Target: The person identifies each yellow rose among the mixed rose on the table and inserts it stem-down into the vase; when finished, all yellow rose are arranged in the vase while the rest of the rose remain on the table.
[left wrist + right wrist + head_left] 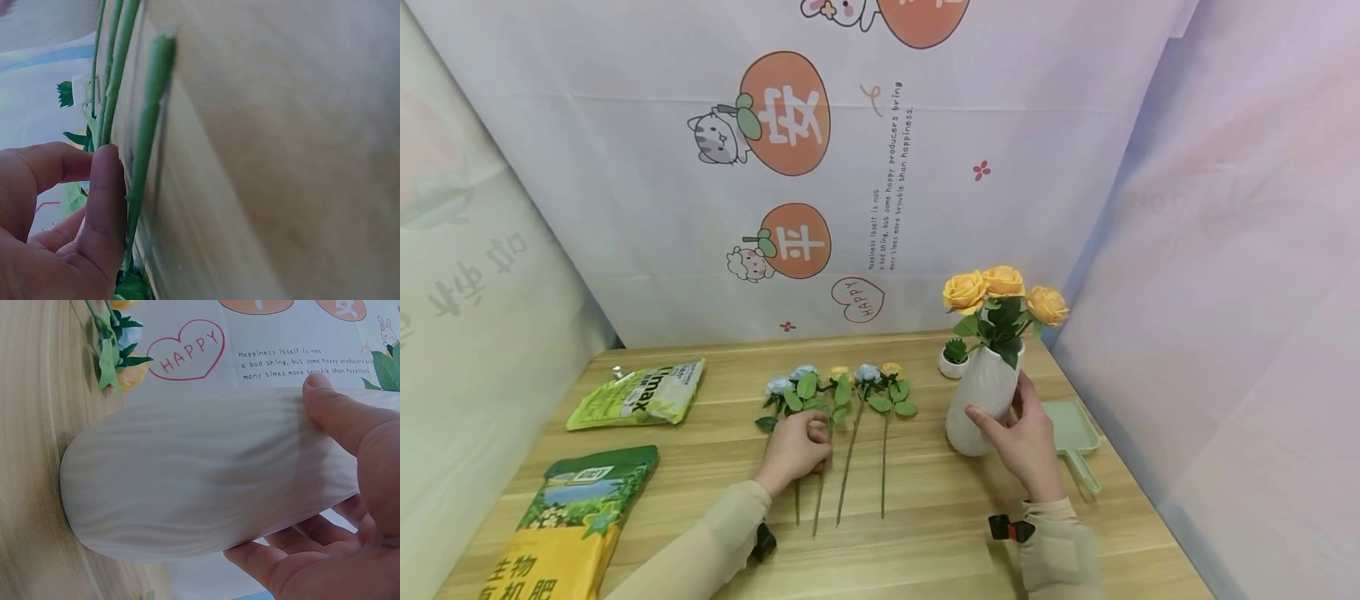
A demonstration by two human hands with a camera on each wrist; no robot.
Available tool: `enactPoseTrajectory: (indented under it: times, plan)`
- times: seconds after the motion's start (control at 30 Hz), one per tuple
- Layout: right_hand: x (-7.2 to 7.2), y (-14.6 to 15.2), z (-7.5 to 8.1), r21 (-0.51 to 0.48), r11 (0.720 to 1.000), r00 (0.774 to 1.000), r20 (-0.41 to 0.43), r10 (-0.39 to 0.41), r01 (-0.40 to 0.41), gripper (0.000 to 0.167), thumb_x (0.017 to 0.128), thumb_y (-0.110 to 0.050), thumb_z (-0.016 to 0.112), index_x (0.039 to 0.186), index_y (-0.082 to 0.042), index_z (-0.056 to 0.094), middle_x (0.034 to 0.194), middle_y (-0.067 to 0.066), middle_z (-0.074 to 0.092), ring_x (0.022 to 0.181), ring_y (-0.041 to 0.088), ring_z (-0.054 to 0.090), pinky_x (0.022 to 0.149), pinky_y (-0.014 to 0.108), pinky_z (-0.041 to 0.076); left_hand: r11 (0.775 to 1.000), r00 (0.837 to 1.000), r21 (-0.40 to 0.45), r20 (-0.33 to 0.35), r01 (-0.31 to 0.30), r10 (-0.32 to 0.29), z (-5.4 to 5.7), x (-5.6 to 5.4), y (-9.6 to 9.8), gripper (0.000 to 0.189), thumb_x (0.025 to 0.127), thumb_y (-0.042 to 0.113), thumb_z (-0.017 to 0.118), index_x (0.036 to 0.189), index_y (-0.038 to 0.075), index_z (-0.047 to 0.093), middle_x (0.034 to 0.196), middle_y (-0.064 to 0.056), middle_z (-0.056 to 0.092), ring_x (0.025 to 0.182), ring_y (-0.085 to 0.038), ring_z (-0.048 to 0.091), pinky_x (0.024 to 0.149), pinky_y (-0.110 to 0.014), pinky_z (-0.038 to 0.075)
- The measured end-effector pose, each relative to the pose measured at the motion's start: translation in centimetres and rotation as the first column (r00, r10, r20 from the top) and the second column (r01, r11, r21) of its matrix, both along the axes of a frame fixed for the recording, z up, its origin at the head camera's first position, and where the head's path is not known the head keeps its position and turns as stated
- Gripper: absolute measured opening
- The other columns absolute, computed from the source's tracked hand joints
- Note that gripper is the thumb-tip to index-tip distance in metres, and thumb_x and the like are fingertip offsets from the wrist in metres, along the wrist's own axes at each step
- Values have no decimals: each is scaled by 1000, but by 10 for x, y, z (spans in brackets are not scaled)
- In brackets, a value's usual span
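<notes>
Clearly, the white vase sits within the right grip, reaching below it

You can pass between the flower stems and the vase, but the potted plant narrows the far end.

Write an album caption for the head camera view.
Right grip on a white vase of yellow roses, left grip at the stems of blue and yellow flowers on a wooden table.
</notes>
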State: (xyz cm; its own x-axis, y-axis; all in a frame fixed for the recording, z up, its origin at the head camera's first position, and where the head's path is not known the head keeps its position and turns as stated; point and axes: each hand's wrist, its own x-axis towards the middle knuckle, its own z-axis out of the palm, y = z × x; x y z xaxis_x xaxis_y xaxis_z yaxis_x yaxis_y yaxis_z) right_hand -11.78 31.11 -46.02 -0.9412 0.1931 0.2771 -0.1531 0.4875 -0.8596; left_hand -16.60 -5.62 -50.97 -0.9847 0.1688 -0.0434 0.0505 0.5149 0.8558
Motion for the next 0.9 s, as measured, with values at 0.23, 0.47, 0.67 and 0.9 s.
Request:
enactPoseTrajectory:
  times: [0.23,0.47,0.67,0.9]
  plan:
    - [0,0,1,1,1000,1000,-2,0,0,100,93,-36,89,170,-12,30,160,25,48,147,41,49,116,60,46,999,999,40,-32,-2,3,13,-1,1,52,89,-5,75,140,0,66,97,-6,75,67,-20,73,57,-32,65]
    - [0,0,1,-4,1000,1000,3,5,-5,101,93,-37,89,170,-12,28,161,26,46,149,42,47,116,61,45,997,999,71,-43,15,-12,26,-6,6,55,92,-1,79,144,10,66,102,-9,78,69,-29,76,56,-34,63]
    - [-1,1,0,3,1000,1000,-4,-1,1,102,92,-37,89,170,-11,28,162,26,45,149,42,47,115,59,46,997,991,64,-130,36,-27,40,-10,12,52,94,3,78,143,12,66,100,-5,78,68,-35,76,55,-32,62]
    - [0,1,-1,13,1000,1000,-16,-4,4,102,92,-37,90,170,-11,29,160,26,47,147,42,48,115,60,46,991,985,121,-172,53,-32,64,-13,22,52,96,2,78,146,13,65,106,-8,78,74,-27,78,61,-33,65]
